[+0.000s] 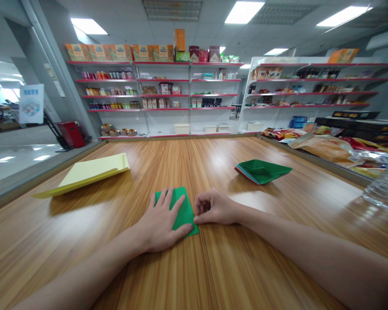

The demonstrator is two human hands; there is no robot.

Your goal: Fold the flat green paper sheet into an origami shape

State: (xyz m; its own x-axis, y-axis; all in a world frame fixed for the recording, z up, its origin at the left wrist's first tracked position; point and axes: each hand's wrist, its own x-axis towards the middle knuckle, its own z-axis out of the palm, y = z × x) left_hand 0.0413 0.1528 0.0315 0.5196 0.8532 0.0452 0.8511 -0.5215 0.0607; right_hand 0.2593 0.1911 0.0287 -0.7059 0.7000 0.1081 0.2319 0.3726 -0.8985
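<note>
A small folded sheet of green paper lies flat on the wooden table. My left hand rests palm down across its left part, fingers spread, hiding much of it. At the sheet's right edge, my right hand is closed, with thumb and forefinger pinched at the paper near its lower right corner. The other fingers of that hand curl inward. Farther off to the right sits a stack of folded papers, dark green on top with red and blue layers under it.
Pale yellow paper with a raised folded edge lies at the left. Snack packets crowd the right side, with a clear plastic container nearer me. Stocked shelves stand beyond the table's raised far edge.
</note>
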